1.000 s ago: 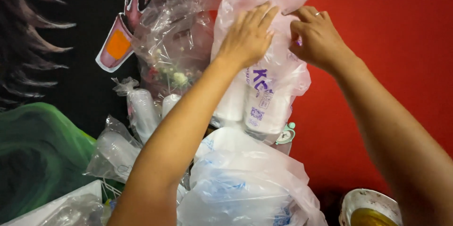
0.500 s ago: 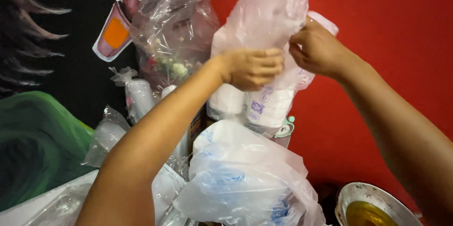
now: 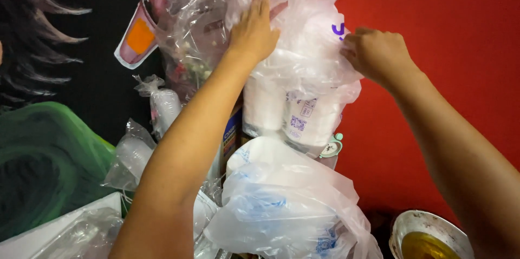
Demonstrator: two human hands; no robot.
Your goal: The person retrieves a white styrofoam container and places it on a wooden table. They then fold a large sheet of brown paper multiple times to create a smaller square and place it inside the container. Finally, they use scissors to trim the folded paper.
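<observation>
Up against the red wall (image 3: pixel 449 75), a thin plastic bag (image 3: pixel 303 58) of stacked white cups (image 3: pixel 292 115) sits on top of a pile of other bagged supplies, so both hands work high to steady it. The left hand (image 3: pixel 253 30) lies flat and open, fingers spread on the bag's top. The right hand (image 3: pixel 376 53) is closed, pinching the film at the bag's right side. Lower right, a metal bowl (image 3: pixel 428 234) holds amber liquid.

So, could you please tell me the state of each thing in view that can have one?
Left hand: flat on the white plastic bag, fingers spread.
Right hand: closed, pinching that bag's side.
White plastic bag: upright, full of stacked white cups.
Metal bowl: holding yellowish liquid.
Clear bag: crumpled, hanging.
</observation>
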